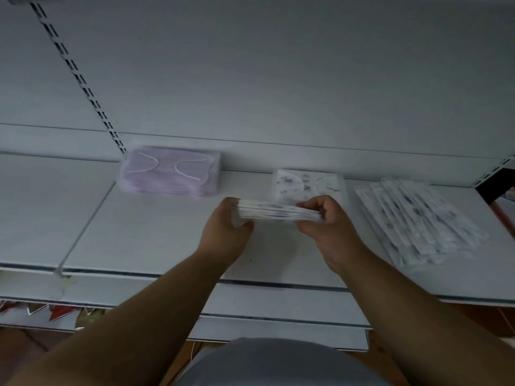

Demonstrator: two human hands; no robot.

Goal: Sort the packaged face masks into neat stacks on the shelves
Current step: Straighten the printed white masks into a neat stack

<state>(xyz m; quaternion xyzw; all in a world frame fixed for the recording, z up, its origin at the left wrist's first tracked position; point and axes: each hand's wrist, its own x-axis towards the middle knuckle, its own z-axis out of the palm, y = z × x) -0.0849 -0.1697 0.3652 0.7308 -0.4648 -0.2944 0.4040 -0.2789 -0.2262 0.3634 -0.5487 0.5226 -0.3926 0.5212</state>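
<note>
- while both hands hover over the white metal shelf (156,235), the left hand (225,232) and right hand (326,227) each clamp one end of a bundle of patterned mask packs (278,213).
- a purple mask stack (170,174) lies far left, against the grey back panel (278,79).
- a lone patterned pack (306,183) sits just beyond the bundle.
- a loose fanned heap of patterned packs (418,227) lies right.
- a slotted upright (75,71) runs up the panel.
</note>
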